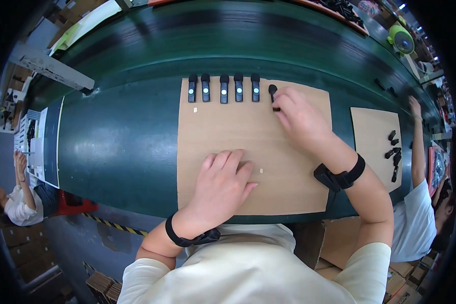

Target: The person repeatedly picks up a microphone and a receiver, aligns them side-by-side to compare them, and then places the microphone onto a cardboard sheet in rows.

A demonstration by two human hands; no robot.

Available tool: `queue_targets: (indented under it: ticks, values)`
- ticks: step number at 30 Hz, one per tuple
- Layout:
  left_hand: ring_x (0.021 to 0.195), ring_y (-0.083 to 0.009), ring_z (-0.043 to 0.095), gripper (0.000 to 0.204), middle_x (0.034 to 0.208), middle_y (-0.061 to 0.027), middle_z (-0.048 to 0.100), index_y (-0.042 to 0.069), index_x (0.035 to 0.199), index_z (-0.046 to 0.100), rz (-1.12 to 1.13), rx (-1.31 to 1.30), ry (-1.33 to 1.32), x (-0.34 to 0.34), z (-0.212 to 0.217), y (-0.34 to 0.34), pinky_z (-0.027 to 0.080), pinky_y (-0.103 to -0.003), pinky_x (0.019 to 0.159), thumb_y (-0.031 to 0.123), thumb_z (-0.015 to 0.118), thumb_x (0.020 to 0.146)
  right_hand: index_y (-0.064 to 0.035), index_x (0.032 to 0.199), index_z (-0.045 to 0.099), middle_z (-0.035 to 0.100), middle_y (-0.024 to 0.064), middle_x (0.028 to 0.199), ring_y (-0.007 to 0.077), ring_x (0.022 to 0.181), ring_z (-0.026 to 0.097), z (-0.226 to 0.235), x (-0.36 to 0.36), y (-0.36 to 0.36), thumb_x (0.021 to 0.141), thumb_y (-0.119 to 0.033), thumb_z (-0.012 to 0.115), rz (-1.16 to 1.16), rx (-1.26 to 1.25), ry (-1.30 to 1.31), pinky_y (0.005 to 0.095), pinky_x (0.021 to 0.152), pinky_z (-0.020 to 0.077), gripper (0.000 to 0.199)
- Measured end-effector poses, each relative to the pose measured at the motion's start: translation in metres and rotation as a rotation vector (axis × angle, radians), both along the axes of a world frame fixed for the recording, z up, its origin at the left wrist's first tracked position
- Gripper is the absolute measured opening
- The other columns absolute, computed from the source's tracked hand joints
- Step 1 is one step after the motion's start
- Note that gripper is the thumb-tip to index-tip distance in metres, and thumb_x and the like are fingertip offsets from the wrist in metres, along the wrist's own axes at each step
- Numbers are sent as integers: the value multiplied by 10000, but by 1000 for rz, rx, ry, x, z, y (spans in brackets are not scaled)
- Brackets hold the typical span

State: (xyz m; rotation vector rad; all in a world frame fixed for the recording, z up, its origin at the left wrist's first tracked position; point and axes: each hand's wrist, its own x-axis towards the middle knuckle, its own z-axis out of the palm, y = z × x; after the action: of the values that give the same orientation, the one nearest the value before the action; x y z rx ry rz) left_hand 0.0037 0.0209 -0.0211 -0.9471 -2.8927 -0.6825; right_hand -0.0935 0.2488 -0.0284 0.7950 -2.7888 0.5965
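Head view, looking straight down: there's a dark green worktop [121,147] with a big brown cardboard sheet [228,131] lying flat on it, right in front of the person. Along the sheet's far edge sits a neat row of five small black devices [223,88], each standing lengthwise with a little pale round spot on its face, evenly spaced and not touching each other. A sixth black device [273,93] sits at the right end of that row, partly covered by fingers. Off to the right there's a second, smaller cardboard sheet [372,137] with a loose cluster of black parts [393,152] on it, and another person's arm [417,142] reaches along its far side. A tiny pale scrap [261,171] lies on the big sheet near the middle. The left hand [220,185] is flat and relaxed, palm down on the cardboard, gripping nothing. The right hand [299,116] has its fingertips pinched on the sixth device, which rests on the sheet.
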Motion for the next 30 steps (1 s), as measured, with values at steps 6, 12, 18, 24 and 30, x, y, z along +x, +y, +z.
queue_targets:
  ticks: [6, 12, 18, 24, 30]
  values:
    - [1110, -287, 518, 381, 1197, -121, 559, 62, 1073, 651, -11, -9, -3, -2, 1, 3, 393, -421, 953, 209, 749, 735, -30, 968, 567, 561, 114, 1108, 322, 973, 590, -11, -4, 4, 797, -19, 651, 29, -14, 25, 395, 798, 510, 192]
    - [1098, -295, 524, 374, 1197, -129, 563, 58, 1067, 653, -35, -6, -15, -4, 3, 4, 392, -423, 955, 199, 750, 735, -43, 994, 571, 553, 124, 1120, 326, 1005, 582, -11, -21, 6, 784, -61, 680, 16, -21, 49, 405, 826, 505, 237]
    - [1077, -302, 529, 378, 1178, -131, 569, 51, 1061, 651, -15, -19, 19, -2, 3, 6, 395, -421, 940, 191, 758, 727, -46, 1049, 573, 550, 126, 1154, 330, 1054, 564, 9, 2, 47, 787, -93, 697, -95, 17, 106, 397, 882, 487, 293]
    - [1082, -315, 530, 366, 1178, -130, 576, 46, 1064, 650, -17, -32, 16, -3, 5, 9, 397, -420, 939, 168, 760, 737, -37, 1119, 581, 589, 125, 1141, 262, 1039, 599, -11, 16, 196, 829, -117, 678, -586, -124, -17, 342, 887, 492, 316]
    - [1011, -291, 553, 324, 1106, -112, 598, 51, 1018, 643, -47, 85, 39, -5, 8, 8, 401, -417, 891, 171, 756, 739, -28, 1147, 600, 630, 146, 1129, 261, 1012, 622, -20, 16, 321, 850, -155, 658, -987, -13, -141, 347, 869, 504, 328]
